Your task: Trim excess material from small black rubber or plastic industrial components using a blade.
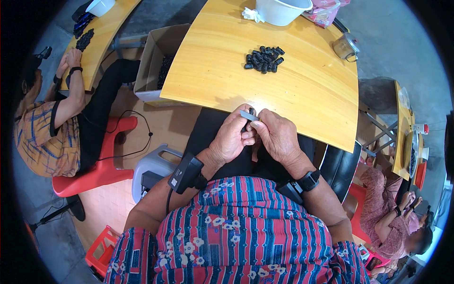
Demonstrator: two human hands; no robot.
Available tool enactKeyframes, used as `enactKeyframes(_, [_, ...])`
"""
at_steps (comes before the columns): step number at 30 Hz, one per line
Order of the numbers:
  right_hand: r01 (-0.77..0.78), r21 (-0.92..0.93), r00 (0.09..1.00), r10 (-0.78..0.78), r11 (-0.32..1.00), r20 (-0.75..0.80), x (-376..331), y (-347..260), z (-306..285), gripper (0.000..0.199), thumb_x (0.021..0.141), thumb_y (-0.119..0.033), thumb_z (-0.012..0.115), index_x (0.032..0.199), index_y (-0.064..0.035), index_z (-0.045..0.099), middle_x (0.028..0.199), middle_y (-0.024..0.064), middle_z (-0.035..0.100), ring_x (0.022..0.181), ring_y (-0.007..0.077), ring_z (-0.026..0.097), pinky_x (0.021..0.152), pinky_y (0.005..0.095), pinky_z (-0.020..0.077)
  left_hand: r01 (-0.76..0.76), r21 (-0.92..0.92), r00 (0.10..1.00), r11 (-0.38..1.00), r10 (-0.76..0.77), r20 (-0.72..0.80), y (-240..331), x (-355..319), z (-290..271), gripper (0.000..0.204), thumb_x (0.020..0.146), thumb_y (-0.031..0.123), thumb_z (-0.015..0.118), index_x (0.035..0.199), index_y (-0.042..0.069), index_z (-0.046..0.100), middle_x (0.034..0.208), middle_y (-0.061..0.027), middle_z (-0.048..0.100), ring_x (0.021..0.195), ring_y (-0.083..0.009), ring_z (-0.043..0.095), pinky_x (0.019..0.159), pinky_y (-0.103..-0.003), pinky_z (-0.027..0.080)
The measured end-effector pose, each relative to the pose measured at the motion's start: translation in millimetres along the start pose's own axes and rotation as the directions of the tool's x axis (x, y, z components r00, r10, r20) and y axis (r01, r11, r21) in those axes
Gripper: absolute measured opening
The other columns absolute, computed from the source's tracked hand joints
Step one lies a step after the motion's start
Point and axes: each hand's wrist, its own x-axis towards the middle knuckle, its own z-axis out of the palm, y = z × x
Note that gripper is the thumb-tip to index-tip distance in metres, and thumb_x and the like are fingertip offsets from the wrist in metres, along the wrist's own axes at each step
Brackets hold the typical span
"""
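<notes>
Close together at the near edge of the table, both my hands work over my lap. My left hand [230,136] is closed around a small black part [252,112], mostly covered by the fingers. Between thumb and fingers, my right hand [280,136] grips a knife with a flat grey blade [247,115]. The blade points left across the black part, seemingly touching it; its handle is hidden in the hand. Farther out on the table lies a loose pile of small black cylindrical parts [263,59].
The yellow wooden table [213,61] bears a white basin [282,12], crumpled white tissue [252,15], a pink package [326,12] and a lidded clear jug [346,47]. A cardboard box [147,71] of black parts stands left. Other people sit at tables on both sides.
</notes>
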Motion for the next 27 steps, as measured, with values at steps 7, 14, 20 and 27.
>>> enactKeyframes(7, [0.006, 0.012, 1.000, -0.006, 1.000, 0.005, -0.8, 0.5, -0.2, 0.027, 0.092, -0.033, 0.053, 0.088, -0.0059, 0.053, 0.079, 0.0161, 0.060, 0.076, 0.0380, 0.060, 0.066, 0.0452, 0.0482, -0.020, 0.038, 1.000, 0.999, 0.020, -0.014, -3.3, -0.1, 0.2, 0.017, 0.100, 0.030, 0.045, 0.092, 0.015, 0.047, 0.076, 0.0046, 0.040, 0.058, -0.0014, 0.033, 0.051, -0.017, 0.030])
enactKeyframes(14, [0.009, 0.081, 1.000, -0.007, 0.997, -0.016, -1.4, 0.9, 3.4, 0.024, 0.091, -0.030, 0.055, 0.089, -0.0061, 0.054, 0.079, 0.0165, 0.060, 0.077, 0.0384, 0.060, 0.066, 0.0449, 0.0480, -0.027, 0.048, 0.994, 0.998, 0.022, 0.110, -5.1, 0.5, -15.7, 0.017, 0.099, 0.031, 0.046, 0.100, 0.015, 0.051, 0.090, 0.0049, 0.049, 0.082, -0.0062, 0.049, 0.068, -0.023, 0.042])
enactKeyframes(20, [-0.018, 0.092, 1.000, 0.019, 0.996, -0.013, -2.4, 2.0, 4.7, 0.023, 0.091, -0.029, 0.055, 0.090, -0.0060, 0.055, 0.079, 0.0169, 0.061, 0.077, 0.0389, 0.060, 0.067, 0.0450, 0.0481, -0.047, 0.107, 0.999, 0.993, 0.049, -0.009, -5.6, 1.3, -1.3, 0.016, 0.101, 0.029, 0.043, 0.095, 0.015, 0.048, 0.075, 0.0047, 0.039, 0.058, -0.0015, 0.033, 0.051, -0.017, 0.030])
enactKeyframes(27, [-0.048, 0.119, 0.999, 0.049, 0.992, -0.008, -2.0, -1.5, 6.3, 0.023, 0.092, -0.029, 0.054, 0.094, -0.0054, 0.056, 0.080, 0.0188, 0.061, 0.079, 0.0396, 0.060, 0.068, 0.0442, 0.0482, -0.059, 0.128, 0.998, 0.990, 0.062, -0.019, -10.0, -0.4, -14.1, 0.020, 0.101, 0.031, 0.044, 0.105, 0.013, 0.052, 0.097, 0.0029, 0.054, 0.088, -0.0077, 0.053, 0.074, -0.026, 0.046])
